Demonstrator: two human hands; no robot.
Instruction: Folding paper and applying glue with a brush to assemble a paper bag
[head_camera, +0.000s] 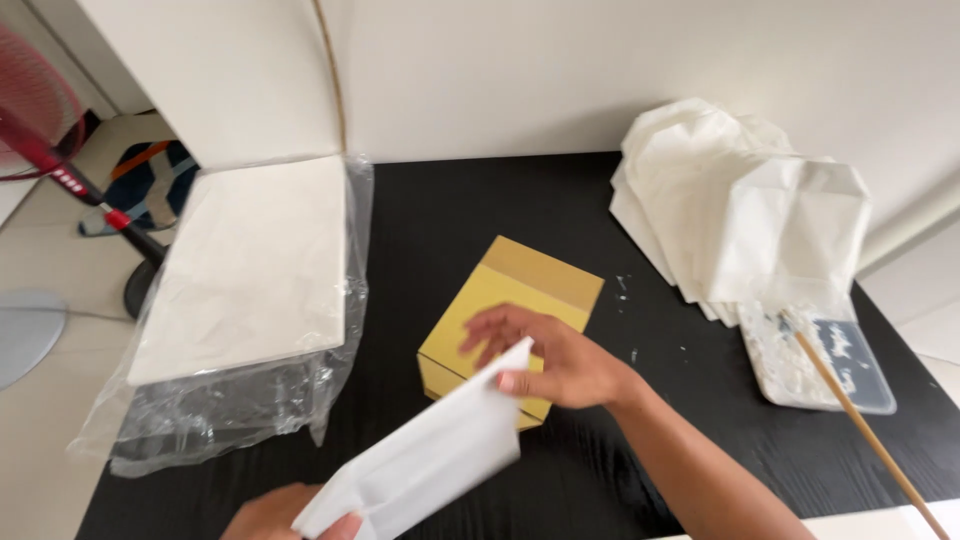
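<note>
A white paper sheet (430, 455), blurred by motion, stretches across the near edge of the black table (520, 200). My left hand (285, 515) pinches its lower corner at the bottom of the view. My right hand (545, 355) holds the sheet's upper corner between thumb and fingers, resting over a yellow cardboard box (535, 280) at the table's middle. The box lies partly under my right hand and the sheet.
A stack of white sheets in clear plastic wrap (250, 270) lies at the left. A heap of folded white paper (740, 200) is at the back right, with a clear tray of white paste and a wooden stick (860, 420) beside it. A red fan (50, 150) stands on the floor.
</note>
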